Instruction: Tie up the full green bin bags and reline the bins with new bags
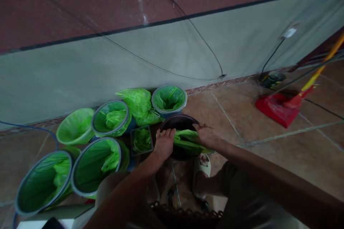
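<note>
A dark round bin (pixel 180 118) stands on the floor between my feet and the wall. Across its mouth stretches a green plastic bag (pixel 188 139), partly inside the bin. My left hand (pixel 164 143) lies at the bin's left rim, its fingers curled on the bag's edge. At the right rim, my right hand (pixel 206 136) grips the other side of the bag. The fingertips of both hands are partly hidden against plastic and rim. Just left of the bin sits a small square bin (pixel 131 143) with green plastic in it.
Several bins lined with green bags stand to the left, among them a large grey-rimmed bin (pixel 73 182). A bunched green bag (pixel 137 102) and a lined round bin (pixel 185 103) are by the wall. A red dustpan (pixel 279 109) and dark can (pixel 274 78) stand right. Cables hang along the wall.
</note>
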The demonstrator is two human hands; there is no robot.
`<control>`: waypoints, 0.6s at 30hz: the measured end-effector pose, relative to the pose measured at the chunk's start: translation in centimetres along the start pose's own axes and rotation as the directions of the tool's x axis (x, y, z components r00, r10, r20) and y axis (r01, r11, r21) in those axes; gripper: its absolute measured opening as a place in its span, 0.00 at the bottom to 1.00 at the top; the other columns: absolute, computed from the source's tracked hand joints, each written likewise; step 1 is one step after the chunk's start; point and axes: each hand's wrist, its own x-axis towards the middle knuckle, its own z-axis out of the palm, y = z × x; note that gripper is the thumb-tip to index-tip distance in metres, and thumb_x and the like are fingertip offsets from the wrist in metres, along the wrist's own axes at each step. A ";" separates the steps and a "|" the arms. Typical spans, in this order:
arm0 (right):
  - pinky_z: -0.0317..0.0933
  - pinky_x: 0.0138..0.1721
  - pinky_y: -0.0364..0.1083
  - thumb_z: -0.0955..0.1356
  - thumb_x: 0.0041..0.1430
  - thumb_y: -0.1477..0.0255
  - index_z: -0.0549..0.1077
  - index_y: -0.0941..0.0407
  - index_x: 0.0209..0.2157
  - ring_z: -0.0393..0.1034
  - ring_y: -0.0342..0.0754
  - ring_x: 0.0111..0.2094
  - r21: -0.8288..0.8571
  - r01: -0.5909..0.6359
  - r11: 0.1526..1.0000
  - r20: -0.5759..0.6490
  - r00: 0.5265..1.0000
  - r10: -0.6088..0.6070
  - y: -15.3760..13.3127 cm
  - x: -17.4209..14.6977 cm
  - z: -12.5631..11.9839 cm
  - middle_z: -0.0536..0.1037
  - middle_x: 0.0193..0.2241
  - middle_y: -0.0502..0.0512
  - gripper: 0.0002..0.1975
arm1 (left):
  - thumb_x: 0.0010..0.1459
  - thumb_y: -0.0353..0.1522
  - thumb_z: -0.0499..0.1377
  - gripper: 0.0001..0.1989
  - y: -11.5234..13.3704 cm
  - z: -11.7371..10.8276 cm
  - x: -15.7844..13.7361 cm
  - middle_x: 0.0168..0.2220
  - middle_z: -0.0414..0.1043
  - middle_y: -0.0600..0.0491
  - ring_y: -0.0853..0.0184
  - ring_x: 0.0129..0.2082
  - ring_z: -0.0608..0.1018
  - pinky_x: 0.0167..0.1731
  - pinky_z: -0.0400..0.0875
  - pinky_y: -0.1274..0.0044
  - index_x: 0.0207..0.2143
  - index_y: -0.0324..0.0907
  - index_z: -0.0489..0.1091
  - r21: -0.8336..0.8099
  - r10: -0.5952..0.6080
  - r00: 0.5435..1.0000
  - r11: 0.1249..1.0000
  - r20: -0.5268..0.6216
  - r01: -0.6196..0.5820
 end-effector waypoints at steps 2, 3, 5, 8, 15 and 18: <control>0.60 0.50 0.47 0.67 0.57 0.67 0.65 0.60 0.58 0.69 0.56 0.52 0.054 0.074 0.996 -0.003 0.997 -0.074 -0.7 1.5 0.2 0.75 0.50 0.65 0.27 | 0.58 0.29 0.53 0.27 0.5 0.3 -0.1 0.59 0.64 0.42 0.55 0.56 0.67 0.59 0.54 0.58 0.61 0.39 0.57 -0.021 -0.051 0.996 0.999 -0.079 0.049; 0.60 0.48 0.45 0.66 0.58 0.68 0.69 0.60 0.55 0.70 0.54 0.50 0.075 0.092 0.993 0.024 0.995 -0.094 -0.9 2.2 0.3 0.76 0.48 0.64 0.24 | 0.59 0.30 0.53 0.27 0.8 0.2 0.1 0.60 0.63 0.42 0.54 0.57 0.66 0.59 0.54 0.59 0.61 0.38 0.58 -0.033 -0.073 0.991 0.997 -0.113 0.070; 0.61 0.43 0.43 0.64 0.59 0.71 0.75 0.59 0.45 0.73 0.52 0.44 0.115 0.075 0.991 0.071 0.994 -0.083 -0.7 3.4 0.6 0.79 0.42 0.62 0.15 | 0.59 0.33 0.54 0.24 1.4 0.0 0.6 0.58 0.64 0.42 0.54 0.57 0.66 0.59 0.57 0.60 0.58 0.38 0.61 -0.061 -0.105 0.984 0.993 -0.145 0.097; 0.59 0.37 0.41 0.62 0.59 0.74 0.77 0.58 0.37 0.73 0.48 0.38 0.238 0.020 0.971 0.027 0.999 -0.027 0.0 4.3 1.0 0.80 0.37 0.58 0.12 | 0.59 0.32 0.53 0.19 2.3 -0.1 0.9 0.55 0.66 0.44 0.57 0.55 0.69 0.56 0.63 0.65 0.53 0.40 0.65 -0.109 -0.029 0.995 0.994 -0.093 0.019; 0.58 0.32 0.41 0.63 0.58 0.74 0.77 0.60 0.38 0.72 0.46 0.35 0.396 -0.062 0.916 0.017 0.998 0.060 0.8 5.0 0.8 0.80 0.35 0.57 0.13 | 0.56 0.26 0.52 0.22 2.3 1.2 0.9 0.48 0.74 0.42 0.58 0.45 0.78 0.44 0.73 0.69 0.53 0.38 0.68 -0.123 0.171 0.905 0.983 0.390 -0.133; 0.60 0.34 0.43 0.64 0.58 0.73 0.77 0.60 0.40 0.73 0.50 0.37 0.316 -0.203 0.927 0.033 0.979 0.203 2.2 5.4 -0.5 0.79 0.37 0.62 0.12 | 0.56 0.28 0.54 0.13 1.5 0.5 1.1 0.41 0.77 0.40 0.54 0.45 0.79 0.46 0.73 0.67 0.40 0.36 0.75 -0.049 0.083 0.842 0.997 0.532 -0.067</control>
